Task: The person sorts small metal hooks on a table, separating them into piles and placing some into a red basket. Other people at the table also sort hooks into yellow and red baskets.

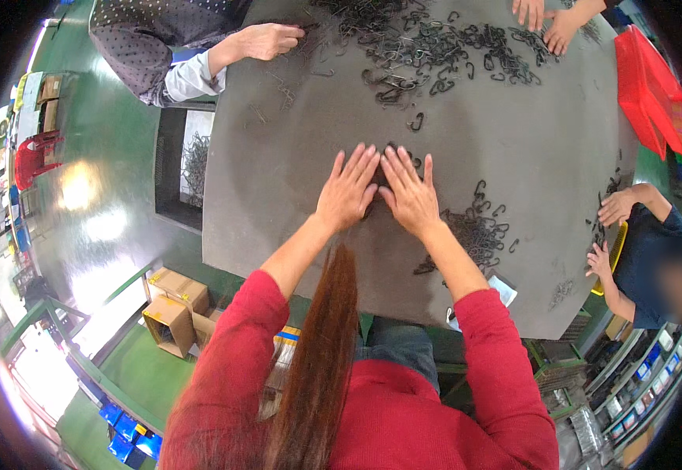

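Observation:
Both my hands lie palm down on a grey work table (pixel 294 141), with their fingers stretched out and the thumbs almost meeting. My left hand (pixel 346 194) and my right hand (pixel 411 192) partly cover a few small dark metal hooks, which show at the fingertips and between the thumbs. Just beyond my fingers lies a single black hook (pixel 415 122). To the right of my right wrist spreads a loose heap of dark hooks (pixel 478 231). A larger pile of black hooks (pixel 419 55) covers the far side. Neither hand grips anything; what lies under the palms is hidden.
Other people's hands work at the far left (pixel 266 41), far right (pixel 549 27) and right edge (pixel 615 207). A red plastic crate (pixel 647 94) and a yellow tray (pixel 611 254) stand along the right. Cardboard boxes (pixel 172 313) sit lower left.

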### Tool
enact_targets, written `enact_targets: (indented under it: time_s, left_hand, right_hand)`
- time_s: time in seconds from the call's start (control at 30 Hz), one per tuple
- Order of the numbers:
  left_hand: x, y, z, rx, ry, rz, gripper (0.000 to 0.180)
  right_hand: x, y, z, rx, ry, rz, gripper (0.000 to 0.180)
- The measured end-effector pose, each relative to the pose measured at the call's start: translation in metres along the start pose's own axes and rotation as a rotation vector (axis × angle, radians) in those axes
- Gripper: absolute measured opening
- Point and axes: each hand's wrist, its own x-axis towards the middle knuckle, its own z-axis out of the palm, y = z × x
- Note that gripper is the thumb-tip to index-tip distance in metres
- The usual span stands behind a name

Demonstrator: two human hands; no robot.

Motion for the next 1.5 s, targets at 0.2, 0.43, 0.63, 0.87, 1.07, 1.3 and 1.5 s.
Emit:
enact_targets:
  time_s: [0.2, 0.43, 0.63, 0.87, 1.07, 1.3, 1.5]
  left_hand:
    - [0.018, 0.0, -0.002, 0.004, 0.077, -0.071, 0.06]
    - [0.004, 0.027, 0.009, -0.006, -0.088, 0.076, 0.067]
    - [-0.074, -0.013, -0.018, 0.075, -0.113, -0.039, 0.112]
    - [-0.012, 0.025, 0.012, 0.111, -0.132, 0.198, 0.123]
    - [0.059, 0.1, 0.051, 0.063, -0.203, 0.418, 0.113]
    - [0.078, 0.168, 0.085, -0.088, -0.234, 0.528, 0.098]
    - [0.07, 0.141, 0.067, -0.146, -0.059, 0.348, 0.083]
  right_hand:
    - [0.037, 0.048, -0.017, -0.118, 0.128, 0.151, 0.054]
    - [-0.039, 0.016, -0.022, 0.017, -0.003, 0.069, 0.056]
    - [-0.153, 0.018, -0.051, -0.056, 0.181, 0.534, 0.06]
    - [-0.24, 0.027, -0.057, -0.092, 0.256, 0.932, 0.054]
    - [-0.231, 0.091, -0.06, -0.187, 0.29, 1.063, 0.054]
    - [-0.268, 0.146, -0.06, -0.273, 0.066, 1.136, 0.054]
    - [-0.335, 0.196, -0.084, -0.335, -0.026, 1.427, 0.057]
